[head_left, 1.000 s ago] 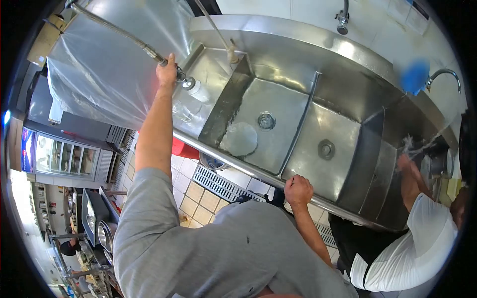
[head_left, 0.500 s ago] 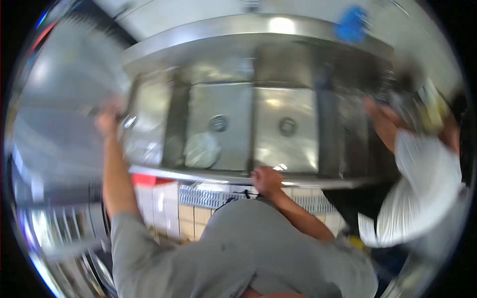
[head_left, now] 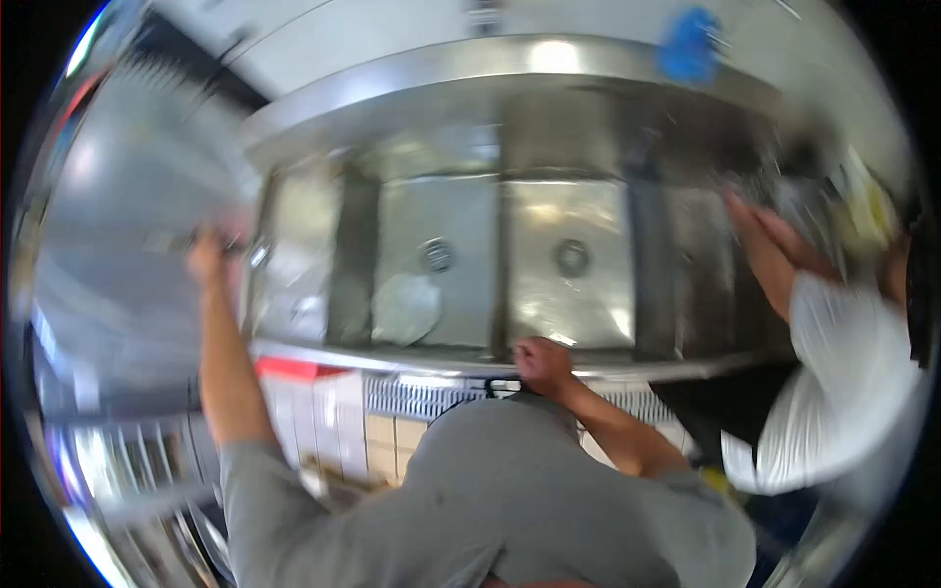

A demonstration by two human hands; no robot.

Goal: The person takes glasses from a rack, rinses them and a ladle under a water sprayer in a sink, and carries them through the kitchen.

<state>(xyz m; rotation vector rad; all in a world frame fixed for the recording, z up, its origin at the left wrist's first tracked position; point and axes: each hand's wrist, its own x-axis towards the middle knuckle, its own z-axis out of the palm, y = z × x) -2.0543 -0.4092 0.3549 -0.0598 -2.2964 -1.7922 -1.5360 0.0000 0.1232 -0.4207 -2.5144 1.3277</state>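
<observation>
My left hand (head_left: pixel 208 257) is out to the left, over the grey metal surface beside the sink. Its fingers look closed around a thin metallic thing, too blurred to name. At the front rim of the steel sink (head_left: pixel 461 369), my right hand (head_left: pixel 542 365) is curled into a fist, with nothing visible in it. A round, whitish, translucent item (head_left: pixel 407 310) lies at the bottom of the left-middle basin, near its drain. The right-middle basin (head_left: pixel 573 304) shows a drain and a wet shine.
On the right, a co-worker in a white sleeve (head_left: pixel 833 363) has hands over the far-right basin. A blue crumpled item (head_left: pixel 690 45) sits on the back ledge. Yellowish items (head_left: pixel 867 211) are beside the co-worker. Something red (head_left: pixel 294 368) is below the front rim.
The view has shifted slightly. My left hand is a little lower, still out to the left and blurred. My right fist stays at the front rim.
</observation>
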